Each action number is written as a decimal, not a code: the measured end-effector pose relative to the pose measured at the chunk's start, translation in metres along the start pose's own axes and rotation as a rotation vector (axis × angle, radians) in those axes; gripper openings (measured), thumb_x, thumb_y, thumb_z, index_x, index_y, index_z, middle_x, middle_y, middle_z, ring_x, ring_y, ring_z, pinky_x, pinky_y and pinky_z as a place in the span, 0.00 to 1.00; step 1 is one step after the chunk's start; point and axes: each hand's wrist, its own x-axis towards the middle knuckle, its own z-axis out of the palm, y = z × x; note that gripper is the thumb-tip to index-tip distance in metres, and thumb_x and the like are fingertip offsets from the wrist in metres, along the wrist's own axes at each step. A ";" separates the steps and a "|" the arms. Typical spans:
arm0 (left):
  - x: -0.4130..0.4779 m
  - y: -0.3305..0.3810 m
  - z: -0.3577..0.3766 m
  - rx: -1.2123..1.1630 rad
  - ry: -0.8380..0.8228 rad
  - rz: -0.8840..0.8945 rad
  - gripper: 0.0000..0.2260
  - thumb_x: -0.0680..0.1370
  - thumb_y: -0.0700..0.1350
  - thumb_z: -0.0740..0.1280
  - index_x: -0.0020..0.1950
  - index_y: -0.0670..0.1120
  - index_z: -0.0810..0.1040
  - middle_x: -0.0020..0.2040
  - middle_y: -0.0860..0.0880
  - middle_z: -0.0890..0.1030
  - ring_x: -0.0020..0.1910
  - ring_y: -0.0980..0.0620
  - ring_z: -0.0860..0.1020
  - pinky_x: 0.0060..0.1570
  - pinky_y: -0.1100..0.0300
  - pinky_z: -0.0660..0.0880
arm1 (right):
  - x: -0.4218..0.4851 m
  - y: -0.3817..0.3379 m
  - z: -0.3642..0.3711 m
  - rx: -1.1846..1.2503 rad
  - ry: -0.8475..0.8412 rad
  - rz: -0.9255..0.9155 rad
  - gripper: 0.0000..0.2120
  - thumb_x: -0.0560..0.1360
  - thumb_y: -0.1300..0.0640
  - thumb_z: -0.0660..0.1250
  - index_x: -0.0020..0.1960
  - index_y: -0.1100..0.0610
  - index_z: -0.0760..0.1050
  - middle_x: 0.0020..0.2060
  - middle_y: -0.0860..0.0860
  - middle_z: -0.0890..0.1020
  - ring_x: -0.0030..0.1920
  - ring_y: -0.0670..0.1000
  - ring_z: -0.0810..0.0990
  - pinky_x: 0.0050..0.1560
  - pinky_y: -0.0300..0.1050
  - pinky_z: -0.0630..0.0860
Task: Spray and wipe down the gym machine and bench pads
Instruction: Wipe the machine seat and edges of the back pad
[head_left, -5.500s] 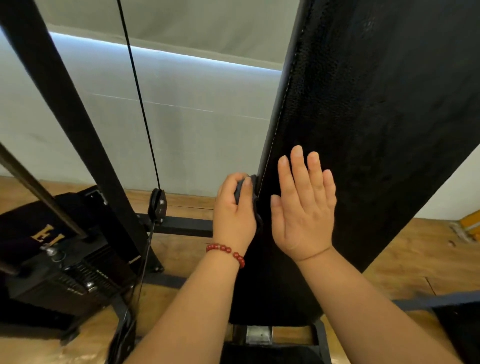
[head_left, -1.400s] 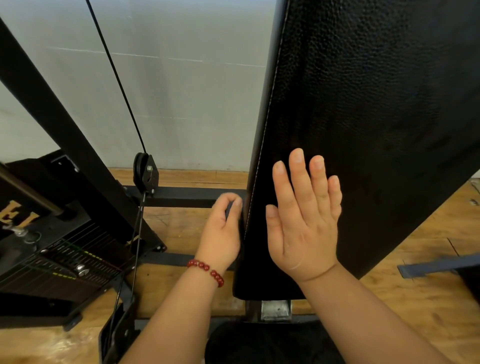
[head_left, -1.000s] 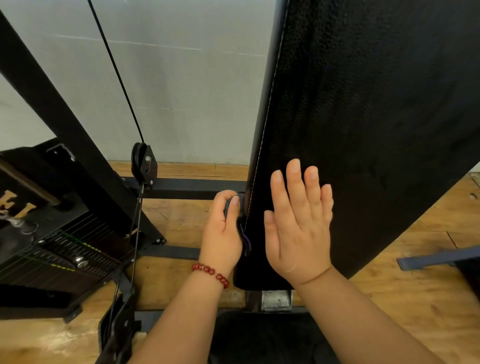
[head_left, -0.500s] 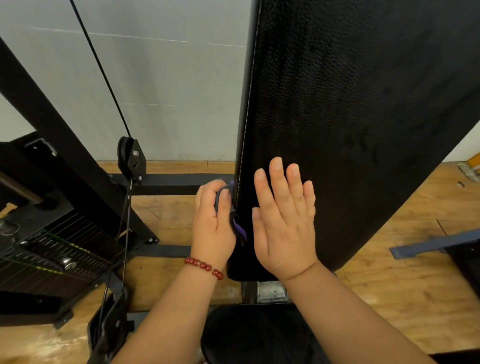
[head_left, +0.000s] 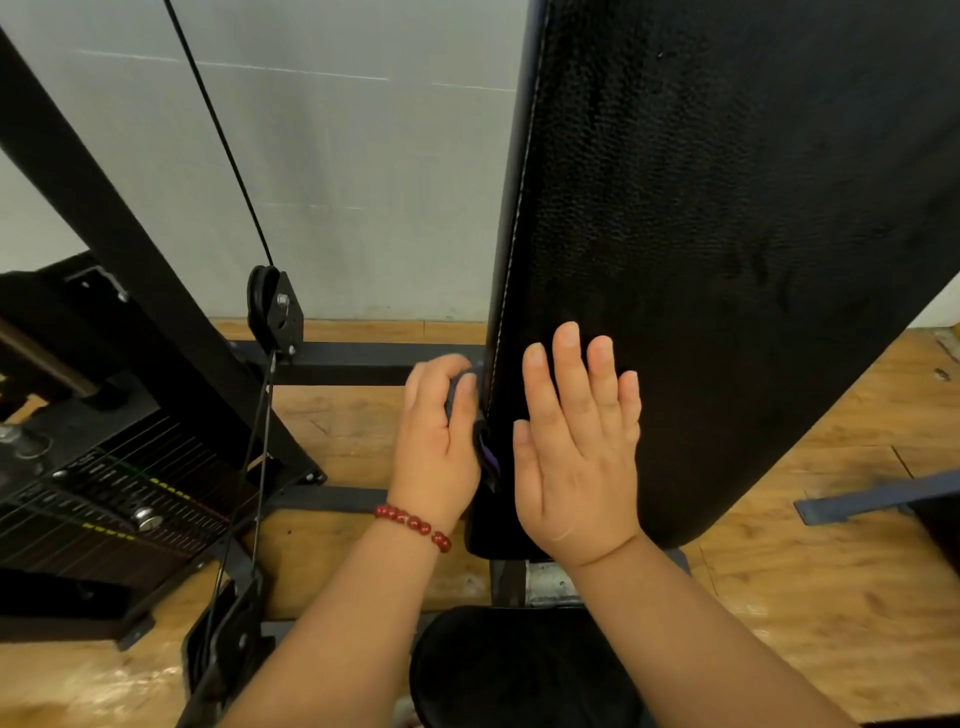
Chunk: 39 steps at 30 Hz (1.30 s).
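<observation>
Back pad (head_left: 727, 260): tall, black, grained cover with a white stitched seam down its left edge. It stands nearly upright above the seat pad (head_left: 519, 670), on a metal bracket.

Cloth (head_left: 488, 460): dark with a purple fold, mostly hidden. It is wedged between the palm and the pad's left side edge, low down near the bottom corner.

Left hand (head_left: 439, 441): fingers curled round the cloth, pressing it onto the narrow side of the pad. The hold suits rubbing along the edge, which a flat palm would not reach. A red bead bracelet (head_left: 413, 522) sits on the wrist.

Right hand (head_left: 571, 447): fingers straight, laid flat on the pad's front face just beside the seam and holding nothing. It probably steadies the pad against the sideways push of the other hand.

Step in hand, as judged: wiping the side edge. No spray bottle is in view.

Surroundings: pulley (head_left: 272, 312) and cable (head_left: 218, 130) to the left, weight stack (head_left: 104, 499) beyond, wooden floor (head_left: 831, 597) beneath.
</observation>
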 end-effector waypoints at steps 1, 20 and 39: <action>-0.003 -0.003 -0.002 0.018 -0.035 -0.028 0.11 0.83 0.45 0.56 0.50 0.63 0.67 0.50 0.54 0.72 0.50 0.66 0.72 0.48 0.77 0.67 | -0.001 -0.001 0.001 0.003 -0.003 0.012 0.26 0.84 0.52 0.45 0.80 0.52 0.41 0.79 0.47 0.40 0.79 0.50 0.41 0.77 0.51 0.39; -0.002 0.003 0.001 -0.207 0.019 -0.160 0.07 0.83 0.48 0.56 0.47 0.54 0.72 0.40 0.54 0.75 0.37 0.61 0.74 0.40 0.68 0.73 | -0.034 -0.003 0.014 0.020 -0.055 0.006 0.26 0.84 0.52 0.45 0.80 0.52 0.41 0.79 0.47 0.41 0.79 0.50 0.42 0.78 0.51 0.41; -0.008 -0.001 0.009 -0.307 0.101 -0.134 0.05 0.82 0.49 0.58 0.50 0.54 0.73 0.43 0.55 0.78 0.42 0.61 0.77 0.43 0.67 0.74 | -0.038 -0.008 0.022 0.040 -0.036 0.040 0.26 0.84 0.52 0.44 0.80 0.52 0.39 0.79 0.47 0.39 0.79 0.51 0.40 0.78 0.52 0.40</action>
